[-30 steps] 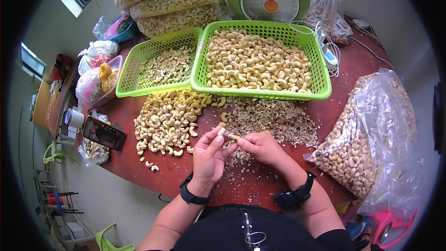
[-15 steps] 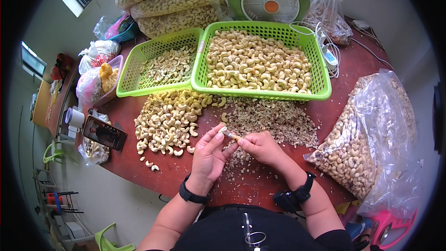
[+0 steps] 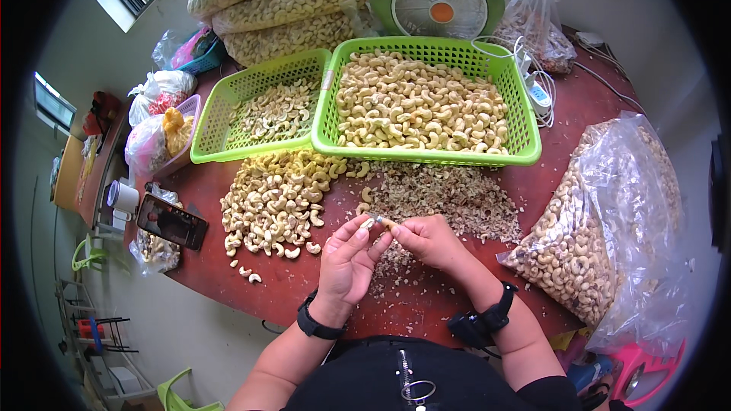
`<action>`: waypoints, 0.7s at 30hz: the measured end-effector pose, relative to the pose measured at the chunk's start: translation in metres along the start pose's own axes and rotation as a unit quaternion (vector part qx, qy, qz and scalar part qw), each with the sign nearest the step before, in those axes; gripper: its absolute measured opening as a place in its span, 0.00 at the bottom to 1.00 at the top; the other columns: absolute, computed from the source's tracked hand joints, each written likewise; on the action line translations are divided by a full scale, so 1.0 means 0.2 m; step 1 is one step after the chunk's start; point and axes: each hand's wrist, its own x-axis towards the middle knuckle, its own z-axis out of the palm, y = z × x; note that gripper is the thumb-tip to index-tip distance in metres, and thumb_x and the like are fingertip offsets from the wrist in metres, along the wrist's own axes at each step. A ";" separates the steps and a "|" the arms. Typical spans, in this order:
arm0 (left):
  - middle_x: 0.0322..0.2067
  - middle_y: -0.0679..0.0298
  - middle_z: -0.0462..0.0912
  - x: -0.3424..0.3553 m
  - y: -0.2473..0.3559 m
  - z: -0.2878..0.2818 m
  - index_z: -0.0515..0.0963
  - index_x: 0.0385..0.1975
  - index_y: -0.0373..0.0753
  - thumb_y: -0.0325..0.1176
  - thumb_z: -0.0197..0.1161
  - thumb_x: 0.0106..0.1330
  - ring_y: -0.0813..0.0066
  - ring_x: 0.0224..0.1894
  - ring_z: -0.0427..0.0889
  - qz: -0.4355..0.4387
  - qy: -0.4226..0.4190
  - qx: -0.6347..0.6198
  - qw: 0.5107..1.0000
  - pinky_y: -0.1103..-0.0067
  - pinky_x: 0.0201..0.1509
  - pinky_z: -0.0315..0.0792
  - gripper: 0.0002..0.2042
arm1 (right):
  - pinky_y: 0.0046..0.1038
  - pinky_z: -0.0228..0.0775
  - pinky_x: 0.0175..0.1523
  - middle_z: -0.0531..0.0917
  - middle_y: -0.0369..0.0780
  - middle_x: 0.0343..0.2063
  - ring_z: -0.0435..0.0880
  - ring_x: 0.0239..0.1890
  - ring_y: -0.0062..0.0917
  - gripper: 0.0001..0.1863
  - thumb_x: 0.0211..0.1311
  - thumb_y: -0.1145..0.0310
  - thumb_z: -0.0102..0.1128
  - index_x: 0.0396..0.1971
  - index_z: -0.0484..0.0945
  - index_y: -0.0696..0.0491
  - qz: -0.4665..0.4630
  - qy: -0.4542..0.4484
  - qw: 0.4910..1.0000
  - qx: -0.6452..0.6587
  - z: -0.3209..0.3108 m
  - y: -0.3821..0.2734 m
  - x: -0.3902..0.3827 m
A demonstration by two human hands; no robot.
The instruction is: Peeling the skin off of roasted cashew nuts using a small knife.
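Observation:
A single cashew nut [image 3: 367, 224] is pinched between the thumb and fingertips of my left hand [image 3: 344, 262]. My right hand [image 3: 428, 239] is closed round the handle of a small peeling knife [image 3: 387, 223], whose short metal end points left at the nut. Most of the handle is hidden in my fingers. Left of my hands lies a loose heap of cashews [image 3: 274, 202] on the red table [image 3: 228, 287]. A spread of peeled-off skin flakes [image 3: 457, 202] lies beyond my right hand.
Behind the heaps stand a light green basket of broken cashews [image 3: 217, 125] and a fuller green basket [image 3: 426, 154]. An open plastic bag of cashews [image 3: 575, 247] leans at right. A phone [image 3: 171, 221] stands at left. Stacked cashew sacks [image 3: 297, 11] and a green fan [image 3: 439, 1] are at the back.
My left hand has shifted slightly, turning the cashew so that it sits lower in the fingertips. The knife's tip has also dropped a little. The baskets and heaps look the same.

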 end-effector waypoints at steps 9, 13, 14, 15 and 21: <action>0.35 0.59 0.75 0.02 0.04 0.01 0.70 0.36 0.37 0.23 0.52 0.57 0.68 0.42 0.74 -0.028 0.042 0.002 0.999 0.70 0.47 0.72 0.07 | 0.23 0.57 0.18 0.68 0.38 0.07 0.64 0.11 0.17 0.20 0.54 0.56 0.51 0.14 0.73 0.59 -0.010 -0.010 1.000 -0.017 0.01 0.01 0.00; 0.34 0.60 0.75 0.02 0.05 0.00 0.70 0.35 0.37 0.24 0.53 0.57 0.68 0.42 0.75 -0.031 0.040 0.016 0.999 0.70 0.46 0.72 0.07 | 0.21 0.52 0.18 0.64 0.32 0.07 0.59 0.13 0.13 0.20 0.55 0.59 0.50 0.12 0.69 0.58 -0.012 -0.019 1.000 0.000 0.02 -0.01 -0.01; 0.34 0.60 0.75 0.03 0.05 0.00 0.70 0.35 0.37 0.24 0.53 0.57 0.68 0.42 0.75 -0.032 0.040 0.016 0.999 0.70 0.46 0.72 0.06 | 0.21 0.52 0.18 0.64 0.32 0.07 0.59 0.13 0.13 0.20 0.55 0.59 0.50 0.12 0.69 0.58 -0.010 -0.021 1.000 0.000 0.02 -0.01 -0.01; 0.34 0.60 0.75 0.03 0.05 0.00 0.70 0.35 0.37 0.24 0.53 0.57 0.68 0.41 0.75 -0.033 0.041 0.015 0.999 0.70 0.46 0.72 0.06 | 0.21 0.52 0.18 0.64 0.32 0.07 0.59 0.13 0.13 0.20 0.55 0.59 0.50 0.12 0.69 0.58 -0.008 -0.023 1.000 0.000 0.02 -0.01 -0.01; 0.34 0.60 0.75 0.02 0.05 -0.01 0.70 0.34 0.37 0.23 0.53 0.57 0.69 0.40 0.75 -0.031 0.038 0.011 0.999 0.70 0.45 0.72 0.06 | 0.22 0.54 0.18 0.67 0.34 0.07 0.61 0.12 0.15 0.20 0.55 0.57 0.50 0.12 0.71 0.58 -0.008 -0.020 1.000 -0.016 0.01 -0.02 0.00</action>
